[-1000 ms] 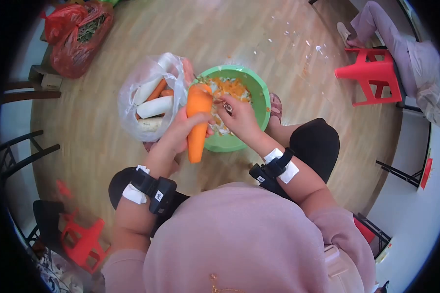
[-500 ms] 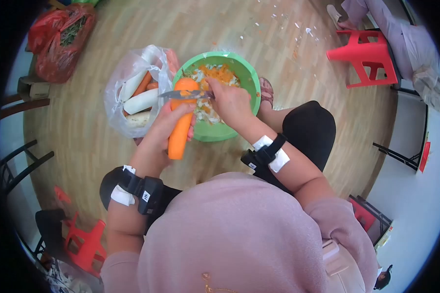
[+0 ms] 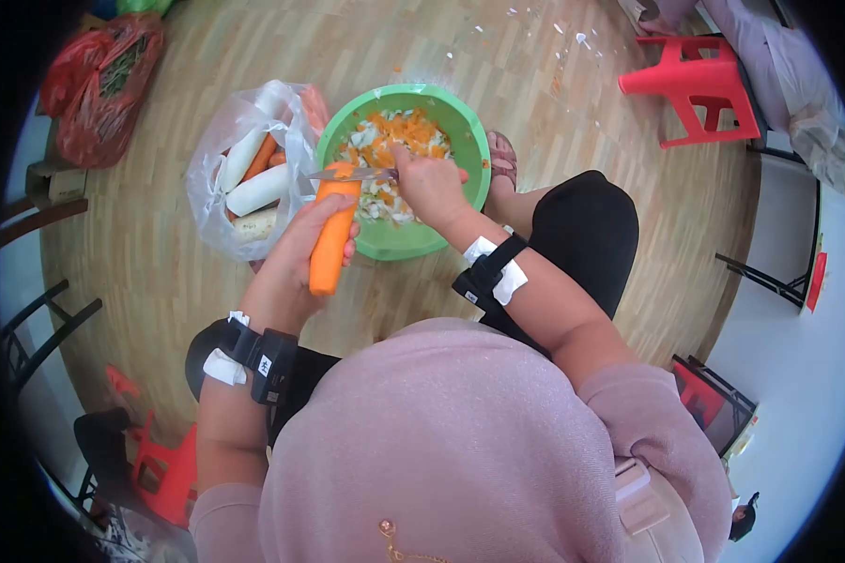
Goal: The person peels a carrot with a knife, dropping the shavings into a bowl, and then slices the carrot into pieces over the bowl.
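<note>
My left hand (image 3: 315, 233) is closed around a thick orange carrot (image 3: 330, 246), held slanted with its top end away from me. In my right hand (image 3: 429, 187) is a knife (image 3: 355, 174), its blade lying across the carrot near the far end. Both hands are at the near left side of a green basin (image 3: 479, 150). Chopped orange and white vegetable pieces (image 3: 413, 129) lie inside it. Part of the knife's handle is hidden by my fingers.
A clear plastic bag (image 3: 207, 178) with white radishes (image 3: 256, 191) and carrots stands left of the basin. Red bags (image 3: 103, 98) lie at the upper left. A red stool (image 3: 695, 89) stands at the upper right beside another person's legs. White scraps (image 3: 582, 39) dot the floor.
The knife blade has shifted toward the carrot's far end, and less of the carrot shows beyond it. The whole view has shifted slightly, moving the basin and bag up and left.
</note>
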The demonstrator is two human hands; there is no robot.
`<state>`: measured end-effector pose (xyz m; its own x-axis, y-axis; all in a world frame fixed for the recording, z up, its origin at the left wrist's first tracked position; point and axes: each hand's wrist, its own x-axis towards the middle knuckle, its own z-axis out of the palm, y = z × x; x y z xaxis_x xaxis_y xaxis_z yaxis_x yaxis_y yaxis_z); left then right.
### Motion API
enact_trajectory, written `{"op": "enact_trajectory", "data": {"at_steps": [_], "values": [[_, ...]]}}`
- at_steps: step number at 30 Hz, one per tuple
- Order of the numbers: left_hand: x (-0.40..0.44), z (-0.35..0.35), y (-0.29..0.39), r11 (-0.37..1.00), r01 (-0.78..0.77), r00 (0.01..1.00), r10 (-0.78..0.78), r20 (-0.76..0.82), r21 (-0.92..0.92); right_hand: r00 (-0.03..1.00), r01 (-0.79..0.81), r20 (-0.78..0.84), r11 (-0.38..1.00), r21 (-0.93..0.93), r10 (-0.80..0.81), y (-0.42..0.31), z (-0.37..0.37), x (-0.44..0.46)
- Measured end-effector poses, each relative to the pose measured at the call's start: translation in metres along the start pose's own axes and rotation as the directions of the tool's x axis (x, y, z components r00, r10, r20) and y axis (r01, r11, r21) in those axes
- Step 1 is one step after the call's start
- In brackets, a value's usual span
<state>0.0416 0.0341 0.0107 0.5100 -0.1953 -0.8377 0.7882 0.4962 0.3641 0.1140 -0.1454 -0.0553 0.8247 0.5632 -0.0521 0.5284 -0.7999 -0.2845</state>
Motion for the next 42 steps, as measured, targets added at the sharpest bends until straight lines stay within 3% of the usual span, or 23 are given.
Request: {"op": "enact_trajectory", "data": {"at_steps": [6, 7, 8, 10, 12, 20, 26, 35, 42], "values": [[-0.001, 0.000, -0.006, 0.999, 0.053, 0.994, -0.053, -0.091, -0.003, 0.989, -0.054, 0.135, 0.999, 0.001, 0.053, 0.015, 0.016, -0.009], [-0.004, 0.002, -0.005, 0.999, 0.049, 0.992, -0.048, -0.117, -0.001, 0.964, -0.090, 0.246, 0.994, -0.056, 0.101, 0.029, 0.023, -0.013], [-0.008, 0.004, -0.003, 0.999, 0.049, 0.992, -0.047, -0.114, 0.008, 0.925, -0.124, 0.347, 0.986, -0.114, 0.157, 0.040, 0.033, -0.015], [-0.014, 0.010, -0.001, 0.996, 0.061, 0.998, -0.060, -0.019, 0.068, 0.912, -0.194, 0.348, 0.976, -0.096, 0.216, 0.037, 0.029, -0.016], [-0.008, 0.007, -0.001, 0.996, 0.062, 0.998, -0.061, -0.024, 0.070, 0.895, -0.230, 0.372, 0.969, -0.088, 0.246, 0.033, 0.022, -0.015], [-0.005, 0.008, -0.002, 0.998, 0.036, 0.999, -0.036, -0.008, 0.045, 0.981, -0.151, 0.156, 0.965, 0.214, 0.118, -0.010, -0.008, 0.004], [-0.003, 0.010, -0.004, 0.992, -0.005, 0.998, -0.003, 0.062, 0.127, 0.990, -0.128, 0.098, 0.953, 0.274, 0.105, -0.008, -0.015, 0.004], [0.000, 0.011, -0.004, 0.989, -0.078, 0.997, 0.075, 0.032, 0.126, 0.990, -0.102, 0.115, 0.978, 0.183, 0.082, -0.011, -0.019, 0.002], [-0.007, 0.015, 0.000, 0.998, 0.019, 0.999, -0.017, -0.031, 0.064, 0.992, -0.087, 0.102, 0.989, 0.118, 0.075, -0.007, -0.010, 0.000]]}}
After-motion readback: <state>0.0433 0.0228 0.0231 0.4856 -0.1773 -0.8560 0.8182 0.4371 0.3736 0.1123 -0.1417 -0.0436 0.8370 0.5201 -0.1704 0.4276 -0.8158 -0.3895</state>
